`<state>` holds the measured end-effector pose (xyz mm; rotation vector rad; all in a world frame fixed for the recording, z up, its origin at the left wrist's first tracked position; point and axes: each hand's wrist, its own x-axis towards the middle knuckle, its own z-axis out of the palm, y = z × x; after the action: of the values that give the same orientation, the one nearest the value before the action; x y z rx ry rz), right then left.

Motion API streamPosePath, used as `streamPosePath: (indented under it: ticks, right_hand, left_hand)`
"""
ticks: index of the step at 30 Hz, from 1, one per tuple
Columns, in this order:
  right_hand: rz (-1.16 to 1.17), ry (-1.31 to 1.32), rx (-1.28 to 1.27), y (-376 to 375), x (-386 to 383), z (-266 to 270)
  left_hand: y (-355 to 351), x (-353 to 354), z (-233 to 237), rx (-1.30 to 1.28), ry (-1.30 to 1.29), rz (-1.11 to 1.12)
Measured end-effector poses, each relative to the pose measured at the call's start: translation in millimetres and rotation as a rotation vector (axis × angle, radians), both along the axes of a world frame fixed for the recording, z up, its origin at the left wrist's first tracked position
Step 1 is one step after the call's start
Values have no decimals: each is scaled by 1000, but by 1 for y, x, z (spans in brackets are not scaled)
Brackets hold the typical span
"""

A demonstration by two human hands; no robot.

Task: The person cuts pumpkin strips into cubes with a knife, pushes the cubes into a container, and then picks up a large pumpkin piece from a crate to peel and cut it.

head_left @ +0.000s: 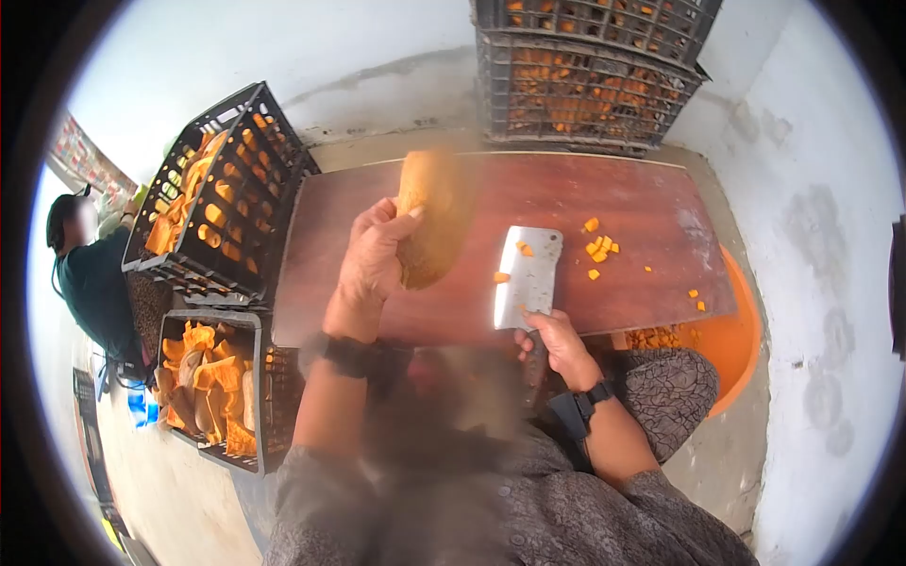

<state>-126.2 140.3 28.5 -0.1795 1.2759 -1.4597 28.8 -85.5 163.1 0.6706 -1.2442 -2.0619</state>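
My left hand grips a large piece of squash by its left edge, its tan outer side showing, over the reddish-brown table. In my right hand is the dark handle of a cleaver, its broad blade lying flat above the table to the right of the squash piece. Two small orange bits stick to the blade. Several small orange cubes lie right of the blade, with a few more near the table's right end.
Black crates of orange pieces stand at the left, one lower. Stacked crates stand beyond the table. An orange tub with cut cubes is at the lower right. Another person sits at the far left.
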Motion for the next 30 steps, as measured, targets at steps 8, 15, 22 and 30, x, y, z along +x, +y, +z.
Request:
streamPosePath:
  ticks: [8,15,22,30]
  right_hand:
    - [16,22,15,-1,0,2]
    - [24,62,38,-1,-2,-6]
    - [-7,74,33,0,1,-2]
    - [-41,41,55,2,2,6]
  left_hand:
    - [21,-26,-86,-895,-551,189]
    - [26,-14,-116,-1446,-737,-49]
    - [31,14,-121,-1438,-783,-137]
    - [64,1,-103,-1590,-411,-186]
